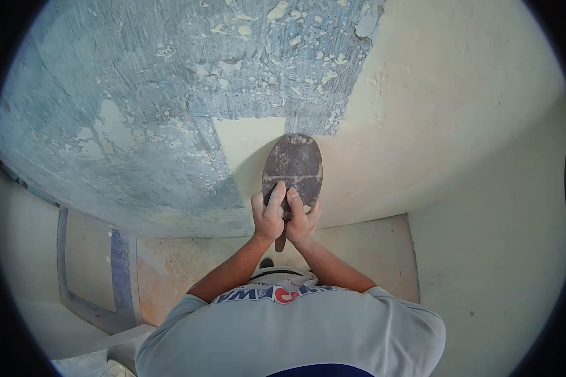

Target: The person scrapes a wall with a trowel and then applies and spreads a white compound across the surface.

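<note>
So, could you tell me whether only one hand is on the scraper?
No, both the left hand and the right hand grip the scraper, pressed flat against the wall.

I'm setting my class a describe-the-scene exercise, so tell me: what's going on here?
A person in a pale grey shirt grips a dark oval tool with both hands. The left hand and right hand are wrapped side by side around its lower end. The flat blade lies against a cream-painted part of the wall. To the left and above, the cream coat is gone, leaving a rough blue-grey area flecked with leftover paint.
</note>
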A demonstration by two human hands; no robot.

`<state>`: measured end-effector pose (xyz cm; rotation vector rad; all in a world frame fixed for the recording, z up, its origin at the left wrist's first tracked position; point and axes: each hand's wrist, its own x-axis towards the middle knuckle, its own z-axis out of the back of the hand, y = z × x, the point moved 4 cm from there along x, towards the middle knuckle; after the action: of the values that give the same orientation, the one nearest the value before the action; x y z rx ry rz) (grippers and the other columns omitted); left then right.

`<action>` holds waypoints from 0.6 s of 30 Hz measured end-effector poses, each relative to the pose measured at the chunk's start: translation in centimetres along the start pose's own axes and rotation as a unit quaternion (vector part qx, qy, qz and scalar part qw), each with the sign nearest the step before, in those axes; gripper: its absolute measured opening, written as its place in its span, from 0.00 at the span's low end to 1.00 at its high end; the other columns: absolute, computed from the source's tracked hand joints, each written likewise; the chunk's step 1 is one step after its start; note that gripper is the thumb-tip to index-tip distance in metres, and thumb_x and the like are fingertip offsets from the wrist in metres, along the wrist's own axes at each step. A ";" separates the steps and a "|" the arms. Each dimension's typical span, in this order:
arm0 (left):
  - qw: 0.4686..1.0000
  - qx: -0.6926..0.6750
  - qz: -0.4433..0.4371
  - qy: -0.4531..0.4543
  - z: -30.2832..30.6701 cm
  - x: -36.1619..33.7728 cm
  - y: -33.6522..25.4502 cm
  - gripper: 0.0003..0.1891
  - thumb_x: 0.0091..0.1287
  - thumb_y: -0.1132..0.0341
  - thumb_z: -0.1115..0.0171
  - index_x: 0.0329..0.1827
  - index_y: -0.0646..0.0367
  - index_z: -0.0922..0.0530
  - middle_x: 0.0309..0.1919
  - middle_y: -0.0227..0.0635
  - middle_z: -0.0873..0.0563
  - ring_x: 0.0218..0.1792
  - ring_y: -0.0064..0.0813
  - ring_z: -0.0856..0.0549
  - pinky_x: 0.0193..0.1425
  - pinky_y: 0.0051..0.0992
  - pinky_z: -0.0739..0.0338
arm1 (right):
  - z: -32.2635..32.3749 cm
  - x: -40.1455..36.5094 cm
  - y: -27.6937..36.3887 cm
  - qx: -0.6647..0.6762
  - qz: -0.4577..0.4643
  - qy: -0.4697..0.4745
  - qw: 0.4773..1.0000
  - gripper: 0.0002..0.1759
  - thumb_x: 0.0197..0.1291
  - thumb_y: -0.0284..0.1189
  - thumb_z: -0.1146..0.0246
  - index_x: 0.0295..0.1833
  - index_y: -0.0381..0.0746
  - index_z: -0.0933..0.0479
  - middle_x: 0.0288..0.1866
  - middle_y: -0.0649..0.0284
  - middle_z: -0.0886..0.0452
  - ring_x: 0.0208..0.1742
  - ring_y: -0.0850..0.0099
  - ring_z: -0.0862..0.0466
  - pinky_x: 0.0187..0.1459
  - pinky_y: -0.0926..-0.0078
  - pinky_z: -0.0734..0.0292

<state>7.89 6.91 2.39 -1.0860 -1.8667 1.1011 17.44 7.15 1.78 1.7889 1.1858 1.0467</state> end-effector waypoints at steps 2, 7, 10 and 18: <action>1.000 -0.012 0.020 0.012 -0.3 0.3 -0.9 0.12 0.71 0.62 0.40 0.40 0.65 0.20 0.35 0.32 0.17 0.36 0.20 0.21 0.40 0.25 0.26 | -0.4 0.4 0.9 -0.009 0.010 -0.001 1.000 0.12 0.63 0.28 0.37 0.49 0.33 0.23 0.41 0.61 0.17 0.41 0.76 0.20 0.43 0.76 0.24; 0.999 0.009 0.002 0.031 -0.7 0.5 -1.5 0.12 0.72 0.63 0.41 0.40 0.65 0.20 0.36 0.31 0.17 0.36 0.19 0.22 0.40 0.24 0.26 | -0.6 0.5 1.5 -0.021 0.014 0.014 1.000 0.12 0.63 0.30 0.39 0.48 0.34 0.23 0.40 0.64 0.18 0.39 0.77 0.21 0.42 0.76 0.25; 0.993 -0.075 0.050 0.079 -1.3 0.9 -2.3 0.12 0.72 0.63 0.41 0.41 0.66 0.20 0.36 0.31 0.17 0.38 0.19 0.21 0.41 0.25 0.26 | -1.2 0.9 3.3 -0.036 0.030 0.005 0.999 0.13 0.63 0.29 0.37 0.48 0.31 0.23 0.40 0.60 0.17 0.40 0.75 0.19 0.42 0.74 0.23; 0.998 -0.064 0.011 0.026 -1.3 0.5 -1.6 0.14 0.70 0.63 0.41 0.42 0.68 0.19 0.38 0.34 0.15 0.39 0.23 0.19 0.43 0.27 0.25 | -0.8 0.3 2.3 -0.021 0.029 -0.010 0.999 0.14 0.63 0.31 0.38 0.50 0.33 0.24 0.39 0.63 0.19 0.38 0.76 0.22 0.42 0.75 0.25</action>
<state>8.35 7.34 4.46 -1.1991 -1.9109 0.9670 17.56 6.83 4.19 1.8063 1.0976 1.0773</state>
